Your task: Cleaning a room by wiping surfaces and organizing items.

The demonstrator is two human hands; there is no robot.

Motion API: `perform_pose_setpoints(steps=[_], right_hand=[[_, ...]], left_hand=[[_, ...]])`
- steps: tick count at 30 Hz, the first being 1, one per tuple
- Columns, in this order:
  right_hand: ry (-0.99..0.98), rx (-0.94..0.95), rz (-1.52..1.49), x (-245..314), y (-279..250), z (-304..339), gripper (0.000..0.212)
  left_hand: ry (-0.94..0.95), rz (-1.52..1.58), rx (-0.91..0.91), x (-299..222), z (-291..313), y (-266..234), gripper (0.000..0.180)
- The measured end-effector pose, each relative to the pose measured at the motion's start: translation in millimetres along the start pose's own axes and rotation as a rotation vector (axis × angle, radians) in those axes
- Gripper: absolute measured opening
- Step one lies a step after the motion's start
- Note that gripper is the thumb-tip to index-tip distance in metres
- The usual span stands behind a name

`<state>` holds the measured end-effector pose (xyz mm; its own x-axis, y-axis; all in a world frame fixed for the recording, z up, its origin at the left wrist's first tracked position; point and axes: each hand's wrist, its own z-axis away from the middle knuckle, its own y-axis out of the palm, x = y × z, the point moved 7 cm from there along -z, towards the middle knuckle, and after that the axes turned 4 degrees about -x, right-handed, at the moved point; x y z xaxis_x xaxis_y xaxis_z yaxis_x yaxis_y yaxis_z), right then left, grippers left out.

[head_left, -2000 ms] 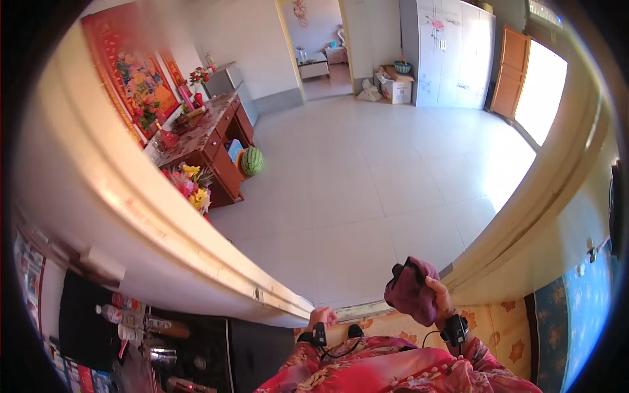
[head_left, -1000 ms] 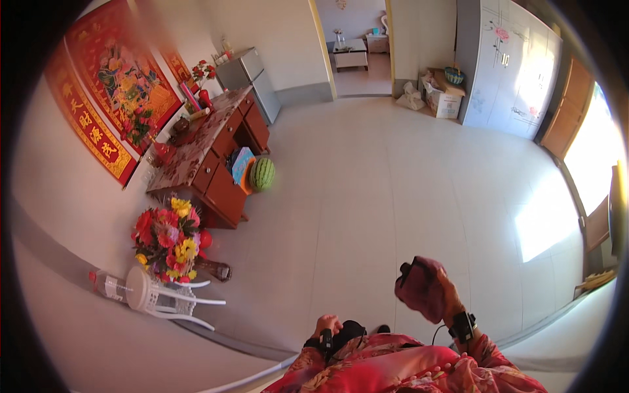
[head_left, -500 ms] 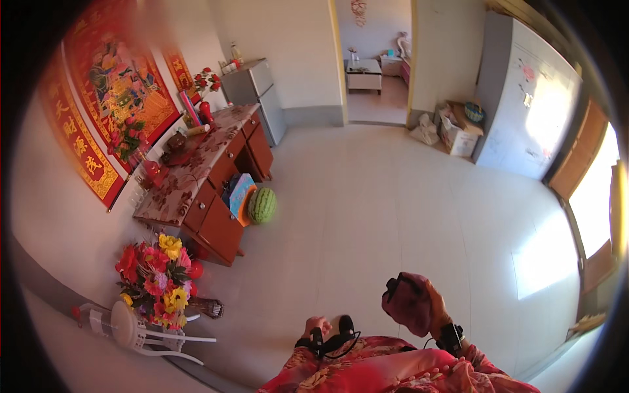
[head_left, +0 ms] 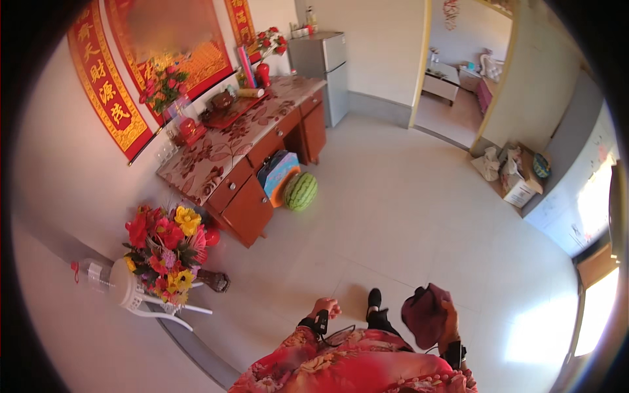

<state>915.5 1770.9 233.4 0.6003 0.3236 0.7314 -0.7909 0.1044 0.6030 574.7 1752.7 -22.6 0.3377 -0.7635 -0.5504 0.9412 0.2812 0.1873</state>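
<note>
My right hand (head_left: 449, 322) grips a crumpled dark maroon cloth (head_left: 422, 314) by its right side, low in front of my body. Folds hide most of the cloth's shape. To the left, my left hand (head_left: 325, 307) hangs beside my red floral clothing with its fingers curled in and nothing visible in them. Each wrist wears a black strap with a small device and a cable. Between the hands, a black shoe (head_left: 374, 299) shows on the pale floor.
A brown desk (head_left: 242, 203) with a patterned top stands left along the wall, a watermelon (head_left: 301, 191) at its foot. Nearer are artificial flowers (head_left: 167, 252) and a white stool (head_left: 124, 285). A fridge (head_left: 321, 65), a doorway and a cardboard box (head_left: 521, 180) lie farther off.
My view has swung left, so the room's contents sit farther right. A black shoe shows farther forward, and the right hand still carries the maroon cloth.
</note>
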Motion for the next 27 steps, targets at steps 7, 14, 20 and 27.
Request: perform_pose_setpoints(steps=[7, 14, 20, 27], right_hand=[[0.119, -0.054, -0.068, 77, 32, -136, 0.053], [0.335, 0.201, 0.330, 63, 111, -275, 0.051], [0.613, 0.478, 0.340, -32, 211, -333, 0.044], [0.651, 0.642, 0.415, -113, 330, -370, 0.042]], left_hand=[[0.071, 0.033, -0.179, -84, -47, -22, 0.020], [0.189, 0.250, -0.351, -130, -48, -17, 0.026], [0.047, 0.520, -0.409, -126, -36, -29, 0.030], [0.247, 0.734, -0.541, -159, -67, -161, 0.027]])
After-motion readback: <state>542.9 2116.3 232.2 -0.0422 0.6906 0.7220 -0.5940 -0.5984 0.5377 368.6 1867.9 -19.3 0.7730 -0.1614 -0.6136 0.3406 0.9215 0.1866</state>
